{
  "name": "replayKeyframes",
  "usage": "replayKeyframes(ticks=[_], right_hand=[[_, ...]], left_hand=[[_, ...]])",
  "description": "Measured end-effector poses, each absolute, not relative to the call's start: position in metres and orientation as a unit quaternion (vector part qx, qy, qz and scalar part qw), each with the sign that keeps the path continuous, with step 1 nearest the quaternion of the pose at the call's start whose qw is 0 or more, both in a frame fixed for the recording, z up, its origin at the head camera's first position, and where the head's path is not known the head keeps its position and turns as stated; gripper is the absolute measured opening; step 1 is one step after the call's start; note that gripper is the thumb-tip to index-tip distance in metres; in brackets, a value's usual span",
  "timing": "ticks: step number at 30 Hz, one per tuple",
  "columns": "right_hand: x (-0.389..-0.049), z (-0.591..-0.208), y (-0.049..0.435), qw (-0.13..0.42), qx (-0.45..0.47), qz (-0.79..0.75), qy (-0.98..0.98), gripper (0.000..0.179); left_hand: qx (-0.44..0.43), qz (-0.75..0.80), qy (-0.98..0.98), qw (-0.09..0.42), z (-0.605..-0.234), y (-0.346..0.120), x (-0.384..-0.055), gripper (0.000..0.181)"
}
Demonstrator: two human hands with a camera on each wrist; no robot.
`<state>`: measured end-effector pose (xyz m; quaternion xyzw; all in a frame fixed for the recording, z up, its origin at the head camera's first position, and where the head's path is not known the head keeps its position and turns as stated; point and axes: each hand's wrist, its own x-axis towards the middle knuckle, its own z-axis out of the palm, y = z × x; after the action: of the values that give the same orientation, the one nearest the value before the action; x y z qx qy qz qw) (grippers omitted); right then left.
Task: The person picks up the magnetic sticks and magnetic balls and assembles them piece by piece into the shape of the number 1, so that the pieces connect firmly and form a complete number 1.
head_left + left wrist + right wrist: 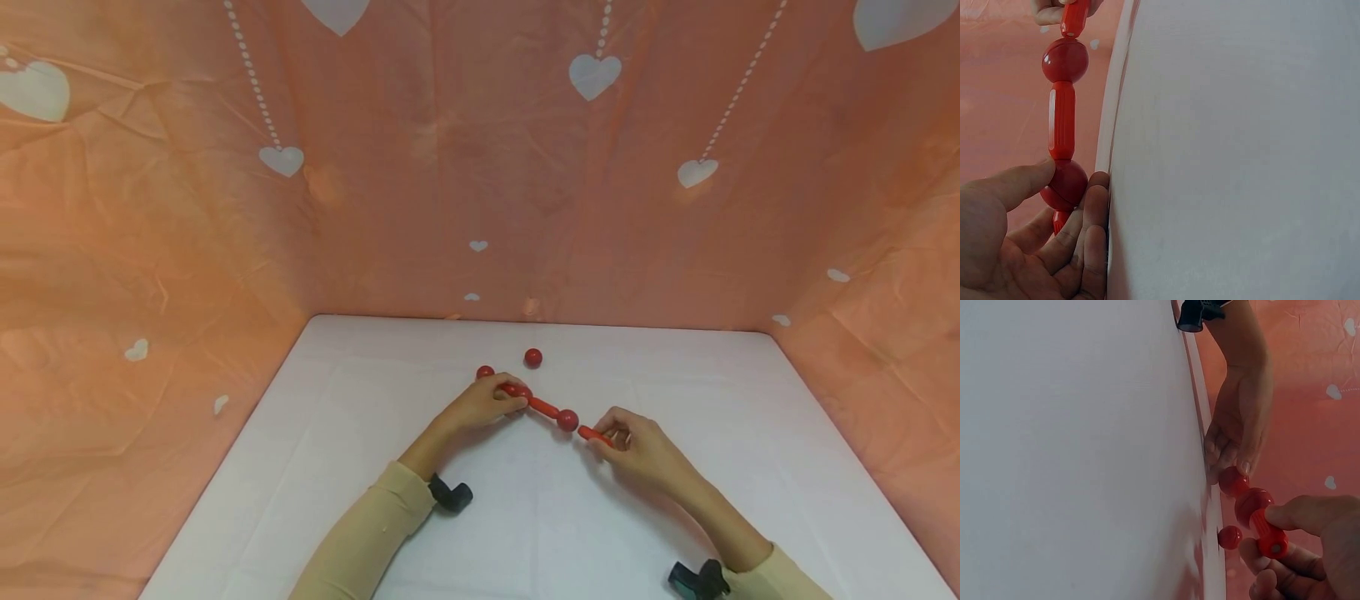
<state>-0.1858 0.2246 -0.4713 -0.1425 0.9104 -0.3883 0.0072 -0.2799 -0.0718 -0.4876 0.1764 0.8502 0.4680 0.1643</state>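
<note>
My left hand (483,402) holds a dark red ball (1065,185) between thumb and fingers. That ball is part of a chain: a ridged orange-red rod (1062,122) joins it to a second red ball (1065,60). Toward the far left, another rod and an end ball (485,372) show past the left hand, partly covered by it. My right hand (637,446) pinches a separate-looking short red rod (1267,536) between thumb and fingers. Its tip is right by the second ball; whether they touch, I cannot tell.
A loose red ball (533,358) lies on the white tabletop (525,533), beyond the chain. Orange cloth (450,183) with pale hearts hangs at the back and both sides. Dark wrist cameras (452,496) sit on both wrists.
</note>
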Motion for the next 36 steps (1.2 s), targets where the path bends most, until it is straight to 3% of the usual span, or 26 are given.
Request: replayKeyframes(ticks=[36], right_hand=[[-0.1888, -0.4680, 0.2224, 0.003, -0.143, -0.371, 0.918, 0.016]], left_hand=[[0.176, 0.463, 0.854, 0.158, -0.4865, -0.0722, -0.2785, 0.029]])
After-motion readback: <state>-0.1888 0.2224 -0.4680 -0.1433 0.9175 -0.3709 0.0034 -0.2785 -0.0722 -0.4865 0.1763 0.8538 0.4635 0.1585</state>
